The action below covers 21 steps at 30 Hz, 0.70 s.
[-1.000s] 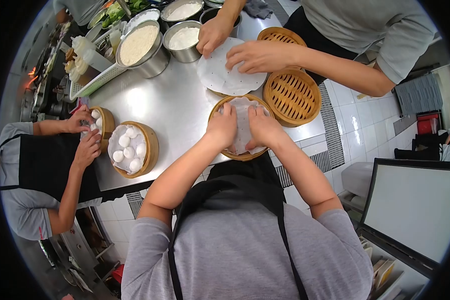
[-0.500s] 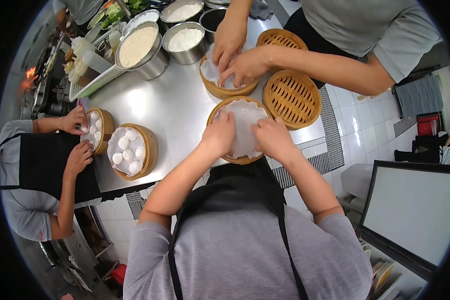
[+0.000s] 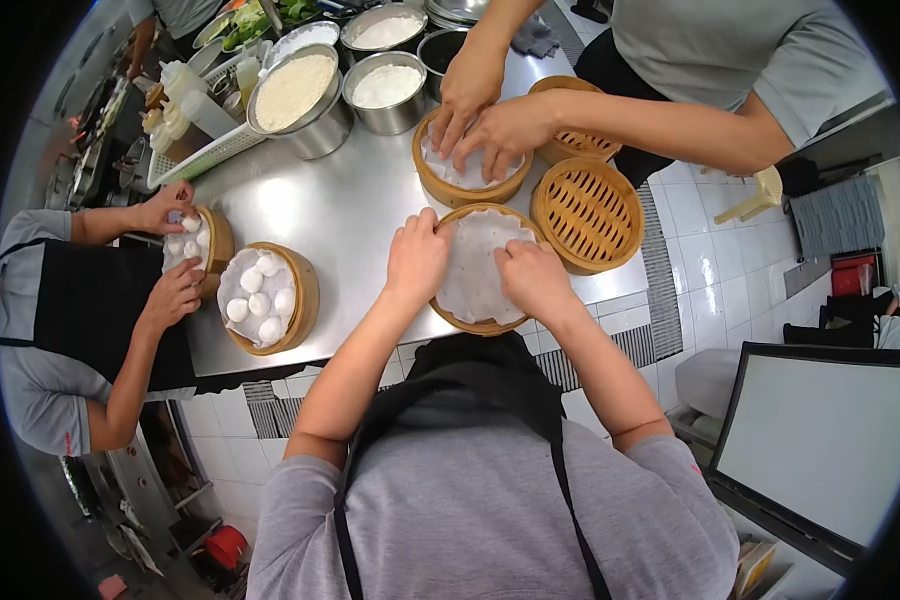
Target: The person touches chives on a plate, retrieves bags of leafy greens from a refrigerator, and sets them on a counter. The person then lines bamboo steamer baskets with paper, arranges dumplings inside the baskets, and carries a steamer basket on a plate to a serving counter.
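In front of me, at the table edge, sits a round bamboo steamer [image 3: 483,327] lined with white steamer paper [image 3: 473,268]. My left hand [image 3: 417,258] is closed over its left rim, thumb towards the inside. Fingers curled, my right hand [image 3: 533,279] presses on the right part of the paper, inside the rim. A person's two hands [image 3: 490,138] work in another paper-lined steamer [image 3: 437,185] just beyond. To the right of mine is a bare slatted steamer [image 3: 587,213], with one more slatted steamer [image 3: 576,145] behind it.
At left, a steamer [image 3: 307,300] holds several white buns [image 3: 259,303]; beside it another person's hands [image 3: 177,290] handle buns in a steamer [image 3: 217,240]. Metal pots of powder [image 3: 387,85] and a basket of bottles [image 3: 210,155] stand at the back of the steel table [image 3: 355,235].
My left hand has shifted from the paper's inside out to the left rim. My right hand has moved slightly inward over the paper. The person at left now lifts a bun.
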### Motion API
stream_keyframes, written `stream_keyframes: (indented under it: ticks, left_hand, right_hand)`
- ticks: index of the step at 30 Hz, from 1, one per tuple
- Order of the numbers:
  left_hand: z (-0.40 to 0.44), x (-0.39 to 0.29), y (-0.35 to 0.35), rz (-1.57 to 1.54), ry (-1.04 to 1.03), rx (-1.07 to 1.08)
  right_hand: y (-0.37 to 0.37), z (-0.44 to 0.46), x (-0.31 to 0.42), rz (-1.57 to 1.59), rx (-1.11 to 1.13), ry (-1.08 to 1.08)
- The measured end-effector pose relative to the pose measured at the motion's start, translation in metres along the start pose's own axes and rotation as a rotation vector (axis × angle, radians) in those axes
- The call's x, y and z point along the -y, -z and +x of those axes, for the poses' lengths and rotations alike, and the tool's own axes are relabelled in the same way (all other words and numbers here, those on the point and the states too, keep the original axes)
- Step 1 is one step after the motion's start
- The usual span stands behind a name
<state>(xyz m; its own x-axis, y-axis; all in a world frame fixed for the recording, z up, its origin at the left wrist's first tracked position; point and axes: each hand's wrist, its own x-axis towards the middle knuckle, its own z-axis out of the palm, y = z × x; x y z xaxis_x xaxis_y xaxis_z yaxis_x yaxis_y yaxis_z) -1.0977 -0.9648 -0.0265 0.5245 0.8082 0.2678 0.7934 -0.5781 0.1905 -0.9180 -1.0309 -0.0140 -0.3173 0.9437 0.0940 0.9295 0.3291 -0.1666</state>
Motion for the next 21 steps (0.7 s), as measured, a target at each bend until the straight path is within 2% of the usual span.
stream_keyframes:
  ticks: [1,3,4,6,8,10,14,21]
  left_hand:
    - [0.0,0.003,-0.002,0.004,-0.002,-0.011]
    - [-0.005,0.001,0.006,-0.245,0.084,-0.003]
    - [-0.008,0.001,0.008,-0.245,0.089,0.002]
    - [-0.007,0.002,0.01,-0.445,0.211,-0.022]
    - [-0.01,0.001,0.013,-0.462,0.258,-0.018]
    - [-0.011,0.003,0.007,-0.473,0.318,-0.024]
    - [-0.016,0.009,0.002,-0.407,0.377,-0.005]
    - [-0.022,0.036,0.009,-0.36,0.393,-0.028]
  right_hand:
    - [0.006,0.001,0.001,-0.008,-0.006,-0.006]
    - [0.001,-0.002,-0.004,0.014,0.002,0.023]
    - [-0.004,-0.006,-0.005,0.043,0.02,0.047]
    - [-0.008,-0.006,-0.005,0.042,-0.005,0.045]
    - [-0.005,-0.007,-0.001,0.045,-0.023,0.047]
    - [0.008,-0.007,0.007,0.14,-0.29,0.042]
    - [-0.023,-0.012,0.001,0.248,-0.354,0.184]
    - [-0.042,0.015,0.018,0.307,-0.416,0.206]
